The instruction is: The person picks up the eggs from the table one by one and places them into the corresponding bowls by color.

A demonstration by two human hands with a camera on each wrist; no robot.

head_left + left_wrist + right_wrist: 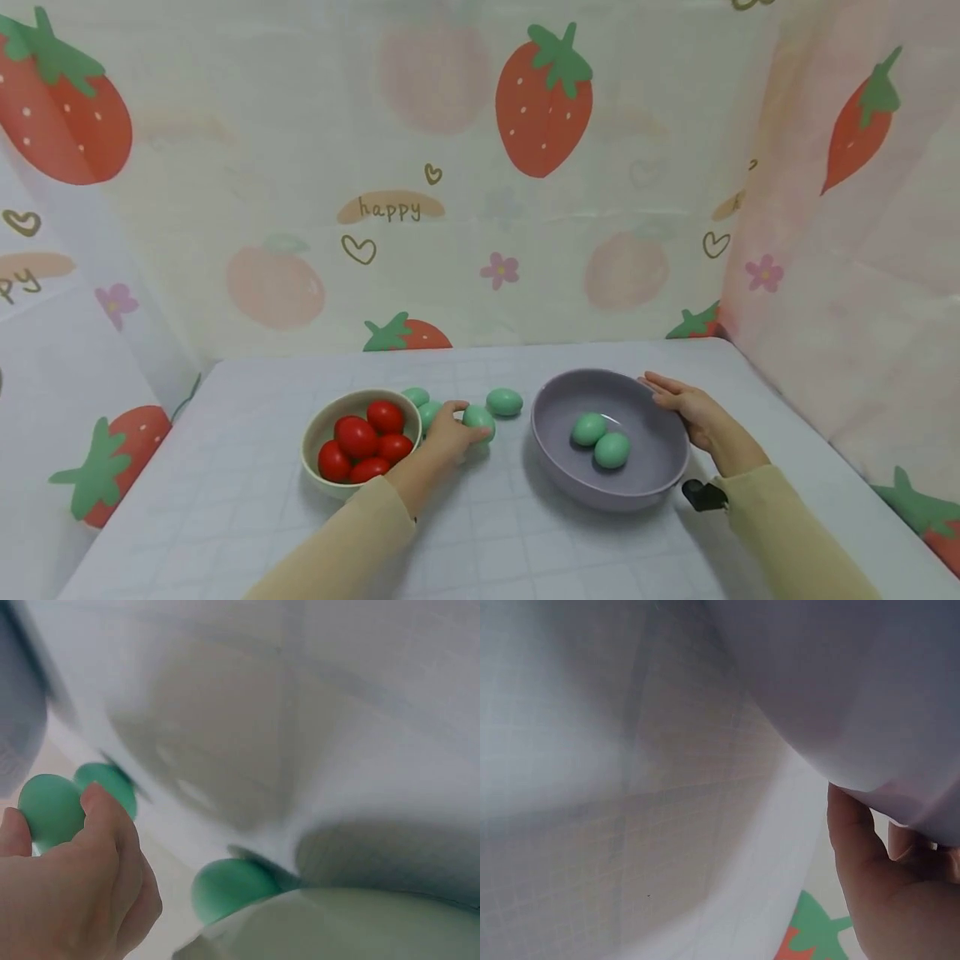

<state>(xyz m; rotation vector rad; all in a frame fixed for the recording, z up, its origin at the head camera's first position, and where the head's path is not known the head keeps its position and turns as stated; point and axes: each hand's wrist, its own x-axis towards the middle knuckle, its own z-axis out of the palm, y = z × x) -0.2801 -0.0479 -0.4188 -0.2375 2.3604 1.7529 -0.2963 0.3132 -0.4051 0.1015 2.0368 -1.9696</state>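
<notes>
My left hand [448,437] pinches a green egg [479,422] between thumb and fingers, just right of a cream bowl [315,475]. The left wrist view shows the pinched egg [51,808] at the fingertips, with another green egg [111,787] behind it. Fairly straight fingers of my right hand [697,421] touch the right side of a purple bowl [600,496] near its rim. Inside that bowl lie two green eggs [612,451]. In the right wrist view, fingers [851,825] rest against the bowl's outer wall [855,712].
Several red eggs [357,437] fill the cream bowl. One green egg [504,402] lies on the white table [510,533] between the bowls, and more green eggs [415,397] sit behind the cream bowl. A strawberry-print sheet [465,292] hangs behind the table and along its sides.
</notes>
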